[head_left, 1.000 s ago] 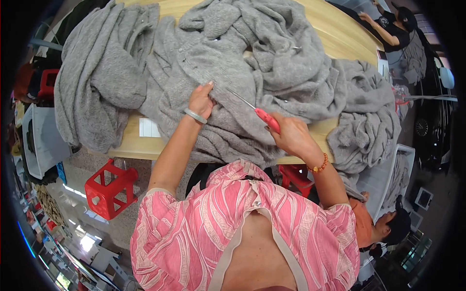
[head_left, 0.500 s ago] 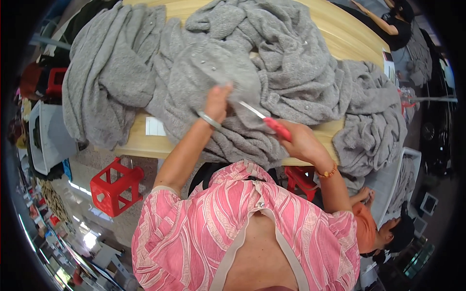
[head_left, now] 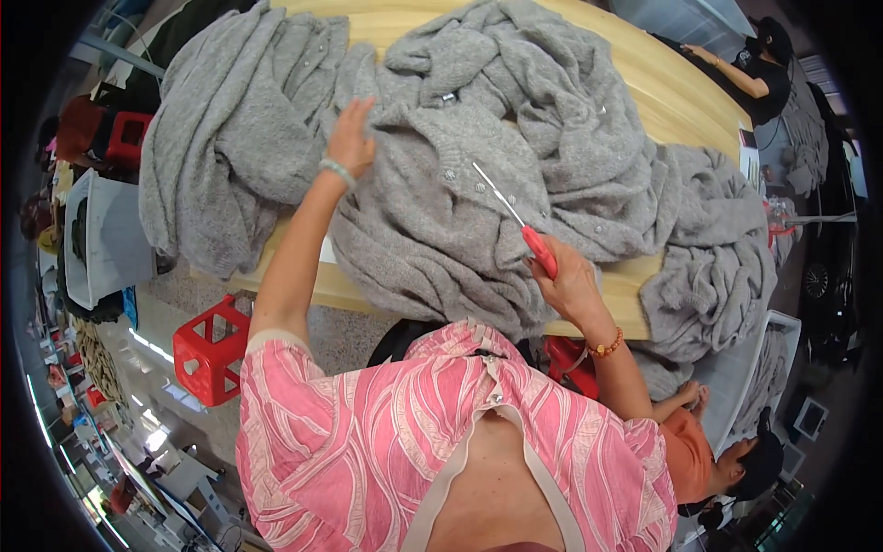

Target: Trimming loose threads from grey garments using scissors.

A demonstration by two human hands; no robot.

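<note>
Knitted grey garments lie heaped over the wooden table in front of me. My right hand is closed around the red handle of a slim tool with a long, thin metal blade. Its blade points up and left, over a grey knit cardigan whose ribbed edge carries several round buttons. My left hand is at the cardigan's left side, beside another grey knit pile. Its fingers are stretched out and hold nothing that I can see.
More grey knitwear covers the table's middle and right. A red stool stands below the left edge, near a white bin. At lower right a person in orange sits by a white container; another person is at far right.
My left hand has moved left and up, away from the buttoned part of the cardigan. The red-handled tool has shifted slightly right and turned steeper. The buttoned edge now lies more open to view.
</note>
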